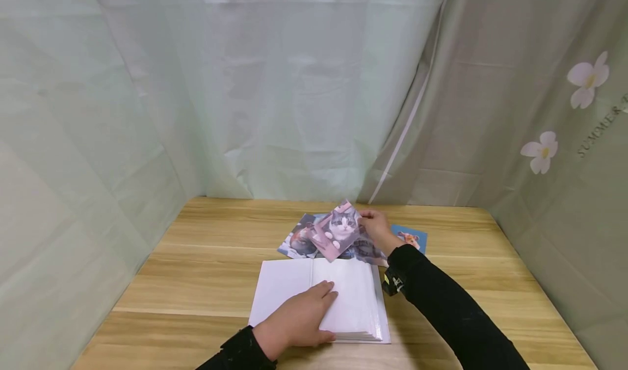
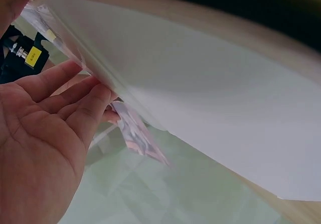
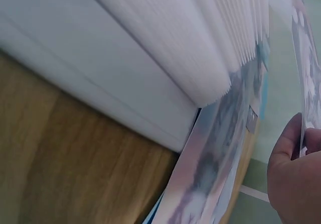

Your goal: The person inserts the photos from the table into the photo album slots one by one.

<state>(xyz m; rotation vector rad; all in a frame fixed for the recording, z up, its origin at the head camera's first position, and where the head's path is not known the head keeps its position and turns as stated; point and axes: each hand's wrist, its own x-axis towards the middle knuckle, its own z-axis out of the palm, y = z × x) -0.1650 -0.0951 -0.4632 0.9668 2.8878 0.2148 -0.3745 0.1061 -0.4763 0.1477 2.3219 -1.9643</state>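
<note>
A white photo album lies spread on the wooden table, with a blank white cover side at left and a thick stack of sleeve pages at right. My left hand rests on it with extended fingers on the sleeve page, the thumb by the near edge. Just past the album's far edge, my right hand pinches a photo of a grey-and-white cat on pink by its right side. In the right wrist view, thumb and fingers grip that photo's edge.
Several other animal photos overlap behind the album, partly under the held one. A blue photo with an orange-and-white animal lies by the right wrist. Pale curtains enclose the wooden table at the back and sides.
</note>
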